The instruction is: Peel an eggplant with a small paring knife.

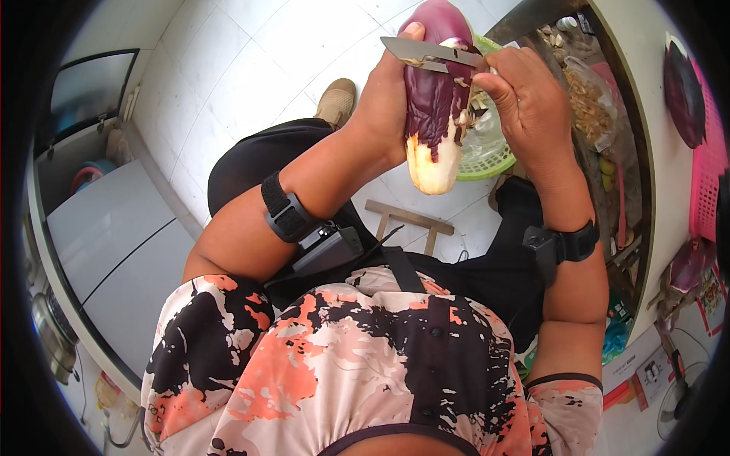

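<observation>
A large purple eggplant (pixel 428 108) is held out in front of me, its near end stripped to pale flesh and patches of pale flesh showing along its right side. My left hand (pixel 389 97) grips it from the left, thumb on top near the far end. In my right hand (pixel 530 94) is a knife-shaped metal peeler (pixel 419 51) with a slotted blade, its handle mostly covered by my fingers. The blade lies crosswise over the skin, pointing left. Below the eggplant, partly hidden, a green plastic basket (pixel 493 166) holds clear plastic and dark peelings.
To the right, an open shelf holds a plastic bag of brown dried pieces (pixel 590 108). Above it lie a dark eggplant (pixel 683 94), a pink basket (pixel 702 199) and another eggplant (pixel 687 268). A wooden frame (pixel 408 216) stands between my legs; a grey-white cabinet (pixel 114 222) is left.
</observation>
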The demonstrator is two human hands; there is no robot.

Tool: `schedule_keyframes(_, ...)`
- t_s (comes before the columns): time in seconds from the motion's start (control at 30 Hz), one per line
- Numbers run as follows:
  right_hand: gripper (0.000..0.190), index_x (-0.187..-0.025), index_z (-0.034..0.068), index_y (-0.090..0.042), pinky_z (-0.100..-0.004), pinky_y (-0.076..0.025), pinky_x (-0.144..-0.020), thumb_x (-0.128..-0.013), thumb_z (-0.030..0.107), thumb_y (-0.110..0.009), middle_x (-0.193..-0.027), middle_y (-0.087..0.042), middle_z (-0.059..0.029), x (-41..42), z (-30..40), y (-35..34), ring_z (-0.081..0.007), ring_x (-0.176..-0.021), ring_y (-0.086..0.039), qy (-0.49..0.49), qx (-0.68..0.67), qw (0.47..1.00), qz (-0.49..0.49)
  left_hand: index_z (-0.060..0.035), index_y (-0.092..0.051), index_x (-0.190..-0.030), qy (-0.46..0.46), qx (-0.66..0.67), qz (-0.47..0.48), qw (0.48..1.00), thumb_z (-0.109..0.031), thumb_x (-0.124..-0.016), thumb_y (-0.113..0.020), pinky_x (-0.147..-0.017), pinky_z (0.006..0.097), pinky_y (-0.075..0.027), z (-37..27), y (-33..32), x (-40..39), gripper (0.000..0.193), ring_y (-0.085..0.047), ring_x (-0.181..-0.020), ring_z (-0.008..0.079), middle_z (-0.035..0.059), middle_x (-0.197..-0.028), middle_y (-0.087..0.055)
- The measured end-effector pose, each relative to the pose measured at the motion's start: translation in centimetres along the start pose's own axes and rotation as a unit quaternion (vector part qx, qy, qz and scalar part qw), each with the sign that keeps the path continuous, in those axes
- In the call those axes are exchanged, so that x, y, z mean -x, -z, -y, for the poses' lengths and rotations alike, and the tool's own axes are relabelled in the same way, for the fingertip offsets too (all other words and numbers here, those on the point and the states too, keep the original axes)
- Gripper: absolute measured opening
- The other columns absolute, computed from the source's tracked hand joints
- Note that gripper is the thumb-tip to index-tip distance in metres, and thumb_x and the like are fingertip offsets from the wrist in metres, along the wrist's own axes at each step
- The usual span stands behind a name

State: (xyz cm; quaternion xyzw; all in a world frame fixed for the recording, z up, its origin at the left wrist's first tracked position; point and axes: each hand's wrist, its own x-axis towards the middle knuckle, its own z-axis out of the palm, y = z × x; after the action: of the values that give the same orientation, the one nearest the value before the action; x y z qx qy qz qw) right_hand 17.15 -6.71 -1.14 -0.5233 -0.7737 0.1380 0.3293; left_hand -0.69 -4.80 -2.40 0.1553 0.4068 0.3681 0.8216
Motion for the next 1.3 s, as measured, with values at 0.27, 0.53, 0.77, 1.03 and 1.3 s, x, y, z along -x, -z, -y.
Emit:
schedule_keyframes(0.27,0.033,-0.089,0.006,-0.063,-0.0410,-0.046,-0.067,-0.097,0.038,-0.061,-0.077,-0.059,-0.0090,0.1,-2.9,0.4,-0.0312,-0.076,-0.057,-0.025,-0.006,1.000,0.000,-0.0082,-0.051,-0.127,0.023,0.013,0.046,0.999,-0.046,-0.103,-0.046,-0.067,0.0370,-0.061,0.1,0.3,0.6,0.045,-0.071,-0.081,0.0209,0.0114,-0.102,-0.068)
schedule_keyframes(0.53,0.034,-0.088,0.006,-0.061,-0.0408,-0.045,-0.067,-0.098,0.039,-0.059,-0.076,-0.057,-0.0097,-0.1,-1.8,0.5,-0.0307,-0.077,-0.057,-0.008,0.000,1.000,-0.009,-0.0072,-0.053,-0.131,0.019,-0.087,0.039,0.995,-0.053,-0.102,-0.038,-0.059,0.0372,-0.062,0.1,-0.2,0.9,0.056,-0.072,-0.072,0.0247,0.0163,-0.097,-0.070)
schedule_keyframes(0.77,0.035,-0.090,0.005,-0.060,-0.0393,-0.045,-0.069,-0.100,0.039,-0.058,-0.076,-0.056,-0.0101,-0.1,-3.5,0.6,-0.0297,-0.077,-0.056,-0.066,-0.046,0.996,0.035,-0.0070,-0.052,-0.132,0.009,-0.076,0.053,0.996,-0.054,-0.100,-0.046,-0.056,0.0349,-0.061,0.2,0.2,1.1,0.057,-0.072,-0.071,0.0226,0.0155,-0.098,-0.070)
schedule_keyframes(1.03,0.035,-0.094,0.003,-0.060,-0.0360,-0.045,-0.072,-0.102,0.037,-0.057,-0.077,-0.054,-0.0111,0.2,-5.0,0.5,-0.0275,-0.076,-0.054,-0.122,-0.088,0.986,0.069,-0.0021,-0.055,-0.127,0.039,-0.070,0.066,0.995,-0.051,-0.099,-0.050,-0.060,0.0317,-0.059,0.0,1.0,1.6,0.056,-0.069,-0.071,0.0196,0.0142,-0.094,-0.069)
schedule_keyframes(1.3,0.037,-0.093,0.000,-0.057,-0.0324,-0.044,-0.071,-0.103,0.036,-0.056,-0.078,-0.051,-0.0087,-0.5,-3.5,0.9,-0.0216,-0.073,-0.050,-0.123,-0.172,0.972,0.106,0.0008,-0.052,-0.136,0.008,-0.170,0.082,0.982,-0.053,-0.099,-0.047,-0.061,0.0272,-0.058,-0.1,1.2,2.1,0.065,-0.070,-0.074,0.0167,0.0147,-0.101,-0.070)
